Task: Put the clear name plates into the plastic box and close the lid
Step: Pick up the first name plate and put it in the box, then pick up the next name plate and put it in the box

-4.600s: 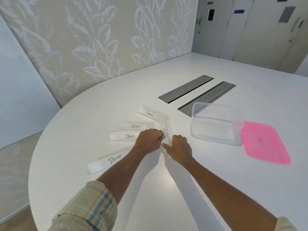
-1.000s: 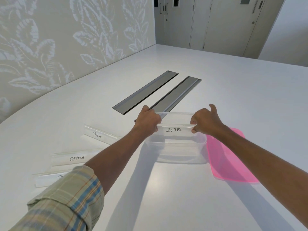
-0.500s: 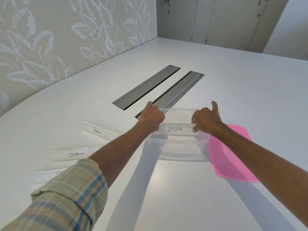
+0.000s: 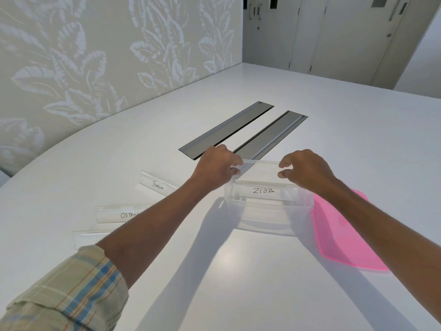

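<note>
while both hands hover over the clear plastic box [image 4: 269, 211], the zebra name plate [image 4: 263, 191] is seen lying inside it.

the left hand [image 4: 216, 167] and right hand [image 4: 305, 170] are held loosely open, nothing gripped. the penguin plate [image 4: 157, 185] and ostrich plate [image 4: 117, 213] are left on the white table [image 4: 238, 271]; the pink lid [image 4: 343, 232] is laid just right of the box.
</note>
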`<act>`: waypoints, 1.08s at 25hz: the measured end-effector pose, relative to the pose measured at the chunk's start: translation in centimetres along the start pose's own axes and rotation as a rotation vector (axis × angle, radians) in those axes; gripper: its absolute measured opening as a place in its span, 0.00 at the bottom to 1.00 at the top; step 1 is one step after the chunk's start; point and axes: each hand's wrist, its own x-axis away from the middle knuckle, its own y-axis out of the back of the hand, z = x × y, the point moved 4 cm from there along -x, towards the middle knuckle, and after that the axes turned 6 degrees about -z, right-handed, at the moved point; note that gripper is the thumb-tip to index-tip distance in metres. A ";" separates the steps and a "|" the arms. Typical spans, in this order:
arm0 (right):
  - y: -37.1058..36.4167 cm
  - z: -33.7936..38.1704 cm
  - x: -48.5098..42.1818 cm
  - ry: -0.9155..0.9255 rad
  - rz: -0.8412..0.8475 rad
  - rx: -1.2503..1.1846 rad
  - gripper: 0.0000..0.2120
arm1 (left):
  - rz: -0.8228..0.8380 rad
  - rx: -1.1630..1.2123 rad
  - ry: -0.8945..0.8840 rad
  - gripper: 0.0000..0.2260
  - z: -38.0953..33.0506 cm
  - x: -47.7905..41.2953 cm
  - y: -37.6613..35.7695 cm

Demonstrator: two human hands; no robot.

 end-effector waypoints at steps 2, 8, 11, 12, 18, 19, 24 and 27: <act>0.7 2.0 0.3 -0.013 -0.026 -0.153 0.12 | -0.033 0.048 0.058 0.09 1.7 2.0 2.1; 0.5 11.4 2.2 0.189 -0.027 -0.412 0.09 | 0.004 0.123 0.324 0.08 7.6 11.5 7.7; -1.1 17.1 3.8 0.293 0.051 -0.509 0.10 | -0.024 0.139 0.475 0.10 10.1 17.1 10.6; -1.9 19.1 4.5 0.320 0.085 -0.529 0.10 | -0.039 0.135 0.516 0.10 11.0 19.0 11.5; -7.1 29.8 10.0 0.452 0.296 -0.582 0.13 | -0.024 0.089 0.706 0.14 15.4 30.0 15.6; -7.9 31.3 11.0 0.478 0.327 -0.576 0.14 | -0.010 0.088 0.733 0.15 16.0 31.9 16.1; -10.7 36.5 14.6 0.543 0.414 -0.559 0.15 | 0.076 0.124 0.869 0.21 18.1 39.4 16.4; -12.1 38.7 16.1 0.593 0.447 -0.462 0.19 | 0.141 0.121 0.900 0.25 18.5 42.6 15.5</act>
